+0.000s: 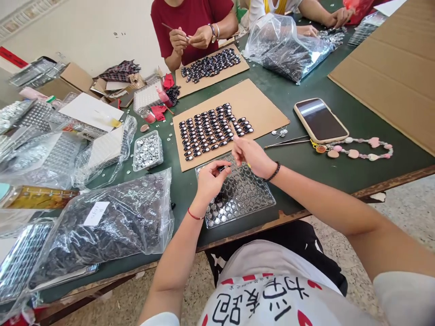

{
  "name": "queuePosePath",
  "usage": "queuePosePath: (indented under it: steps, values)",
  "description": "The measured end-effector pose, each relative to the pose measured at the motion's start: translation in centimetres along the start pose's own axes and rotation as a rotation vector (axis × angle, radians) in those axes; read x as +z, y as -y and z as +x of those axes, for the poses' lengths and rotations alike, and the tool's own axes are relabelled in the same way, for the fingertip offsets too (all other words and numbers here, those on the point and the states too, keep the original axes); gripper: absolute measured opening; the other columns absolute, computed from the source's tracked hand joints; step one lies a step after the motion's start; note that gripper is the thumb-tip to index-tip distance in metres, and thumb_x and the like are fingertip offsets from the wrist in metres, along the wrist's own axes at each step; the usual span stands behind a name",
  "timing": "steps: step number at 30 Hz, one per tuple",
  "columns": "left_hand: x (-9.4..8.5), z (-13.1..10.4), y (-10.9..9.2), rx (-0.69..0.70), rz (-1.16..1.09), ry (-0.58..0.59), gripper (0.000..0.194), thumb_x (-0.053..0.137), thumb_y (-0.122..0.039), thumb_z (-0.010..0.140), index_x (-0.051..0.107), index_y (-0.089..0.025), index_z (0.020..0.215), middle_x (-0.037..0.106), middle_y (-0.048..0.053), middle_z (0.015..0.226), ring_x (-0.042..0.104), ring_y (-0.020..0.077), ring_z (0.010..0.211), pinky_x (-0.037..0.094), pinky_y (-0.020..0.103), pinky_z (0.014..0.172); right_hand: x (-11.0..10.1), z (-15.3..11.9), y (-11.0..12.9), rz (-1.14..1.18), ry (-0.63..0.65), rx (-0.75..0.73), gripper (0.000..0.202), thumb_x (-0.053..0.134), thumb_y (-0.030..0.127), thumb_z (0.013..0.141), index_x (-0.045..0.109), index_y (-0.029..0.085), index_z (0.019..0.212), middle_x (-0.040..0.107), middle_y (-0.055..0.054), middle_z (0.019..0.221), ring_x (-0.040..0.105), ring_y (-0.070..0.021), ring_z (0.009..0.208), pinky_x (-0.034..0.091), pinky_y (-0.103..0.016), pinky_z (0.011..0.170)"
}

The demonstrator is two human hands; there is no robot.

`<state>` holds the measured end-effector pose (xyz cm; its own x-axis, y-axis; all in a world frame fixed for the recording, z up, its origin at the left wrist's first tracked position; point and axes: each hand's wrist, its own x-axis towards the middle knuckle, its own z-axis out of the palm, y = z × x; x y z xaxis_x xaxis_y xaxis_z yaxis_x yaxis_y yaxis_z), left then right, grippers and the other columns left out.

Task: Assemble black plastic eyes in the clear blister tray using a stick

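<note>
Both hands are at work over the near edge of the green worktop (276, 93). The left hand (210, 181) pinches a small dark piece (224, 168) between thumb and fingertips, most of it hidden by the fingers; the right hand (255, 157) grips a thin pale stick (233, 128) that points toward the far side. Just beneath them lies a clear tray (253, 199) with many round cells, those at its near left looking filled with pale discs.

Beyond the tray, a flat cardboard sheet (268, 111) carries rows of black pieces (204, 129) with whitish ovals, the right part of the sheet being bare. Right of it lie a phone (320, 120) with a beaded strap (374, 142) and a pair of metal tweezers (288, 142). To the left stand an open tub (148, 151) of silvery round bits and, nearer, a big clear bag (136, 217) of dark contents bearing a white label (96, 213).

At the far side, a co-worker in a red shirt (190, 20) holds a slim tool (167, 27) over a second cardboard sheet (185, 88) scattered with black pieces. Right of that sits another plastic bag (288, 50), also with dark contents.
</note>
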<state>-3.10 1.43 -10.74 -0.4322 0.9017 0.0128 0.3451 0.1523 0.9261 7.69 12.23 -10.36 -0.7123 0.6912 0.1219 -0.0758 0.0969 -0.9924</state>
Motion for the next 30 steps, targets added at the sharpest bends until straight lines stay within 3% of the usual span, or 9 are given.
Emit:
queuePosePath:
  steps: [2, 6, 12, 15, 17, 21, 23, 26, 30]
  values:
    - [-0.2, 0.2, 0.1, -0.003, 0.004, 0.012, 0.024, 0.063, -0.035, 0.07, 0.065, -0.019, 0.087, 0.056, 0.0, 0.058, 0.034, 0.0062, 0.044, 0.025, 0.02, 0.042, -0.1, 0.4, -0.2, 0.074, 0.021, 0.089, 0.039, 0.025, 0.045, 0.089, 0.03, 0.02, 0.059, 0.039, 0.004, 0.05, 0.035, -0.0075, 0.038, 0.029, -0.023, 0.042]
    - [-0.7, 0.7, 0.6, -0.009, -0.03, -0.055, 0.034, 0.064, -0.039, 0.068, 0.064, -0.018, 0.094, 0.057, 0.001, 0.062, 0.042, 0.0078, 0.048, 0.029, 0.02, 0.044, 0.1, 0.2, -0.2, -0.199, 0.046, -0.008, 0.022, 0.05, 0.033, 0.078, 0.044, 0.017, 0.063, 0.049, 0.002, 0.059, 0.042, -0.0092, 0.054, 0.032, -0.022, 0.051]
    - [-0.4, 0.4, 0.3, 0.023, 0.069, -0.057, 0.029, 0.066, -0.035, 0.067, 0.066, -0.018, 0.091, 0.046, -0.004, 0.05, 0.027, 0.0044, 0.042, 0.021, 0.019, 0.04, 0.3, -0.2, 0.0, -0.394, 0.078, 0.014, 0.015, 0.061, 0.026, 0.066, 0.048, 0.017, 0.069, 0.051, 0.003, 0.066, 0.044, -0.0113, 0.063, 0.032, -0.023, 0.057]
    - [-0.2, 0.3, -0.1, -0.02, -0.069, -0.018, 0.037, 0.072, -0.025, 0.06, 0.063, -0.018, 0.096, 0.052, -0.003, 0.057, 0.025, 0.0025, 0.041, 0.02, 0.017, 0.038, -0.1, 0.0, -0.1, -0.304, 0.147, 0.022, 0.016, 0.061, 0.021, 0.064, 0.046, 0.017, 0.068, 0.05, 0.003, 0.066, 0.045, -0.011, 0.063, 0.034, -0.023, 0.058]
    - [-0.7, 0.7, -0.2, -0.096, -0.321, -0.06, 0.044, 0.072, -0.017, 0.058, 0.059, -0.019, 0.1, 0.053, -0.004, 0.061, 0.026, 0.0012, 0.039, 0.021, 0.015, 0.036, -0.7, 0.8, -0.1, -0.253, 0.153, -0.02, 0.015, 0.06, 0.021, 0.065, 0.047, 0.016, 0.069, 0.051, 0.003, 0.067, 0.046, -0.011, 0.064, 0.036, -0.023, 0.06]
    - [-3.0, 1.6, -0.6, -0.385, -1.026, -0.412, 0.008, 0.051, -0.011, 0.075, 0.05, -0.015, 0.082, 0.045, -0.005, 0.058, 0.038, 0.0019, 0.042, 0.033, 0.012, 0.04, -3.4, 5.0, -0.4, -0.33, -0.043, -0.096, 0.013, 0.059, 0.022, 0.068, 0.054, 0.014, 0.076, 0.055, 0.0, 0.073, 0.05, -0.0119, 0.068, 0.039, -0.024, 0.064]
    - [-3.7, 1.6, -1.0, -0.507, -1.243, -0.513, 0.008, 0.042, -0.007, 0.078, 0.045, -0.014, 0.074, 0.045, -0.002, 0.06, 0.048, 0.0052, 0.051, 0.043, 0.017, 0.049, -5.1, 8.2, -1.1, -0.52, -0.178, -0.066, 0.012, 0.056, 0.021, 0.071, 0.057, 0.014, 0.081, 0.058, -0.001, 0.078, 0.051, -0.0118, 0.07, 0.039, -0.023, 0.065]
    - [-3.1, 0.9, -1.7, -0.595, -1.357, -0.425, 0.018, 0.036, 0.003, 0.073, 0.044, -0.013, 0.076, 0.049, 0.002, 0.069, 0.056, 0.0096, 0.065, 0.049, 0.02, 0.056, -7.2, 12.6, -2.5, -0.718, -0.255, 0.004, 0.013, 0.056, 0.018, 0.072, 0.06, 0.013, 0.083, 0.06, -0.002, 0.08, 0.051, -0.0116, 0.071, 0.038, -0.022, 0.064]
    - [-1.5, 0.1, -1.5, -0.657, -1.361, -0.274, 0.028, 0.032, 0.011, 0.069, 0.045, -0.012, 0.078, 0.052, 0.007, 0.078, 0.059, 0.0106, 0.07, 0.041, 0.012, 0.045, -8.7, 15.7, -4.4, -0.798, -0.191, 0.067, 0.009, 0.061, 0.017, 0.068, 0.063, 0.012, 0.076, 0.061, -0.003, 0.072, 0.051, -0.0114, 0.065, 0.038, -0.022, 0.061]
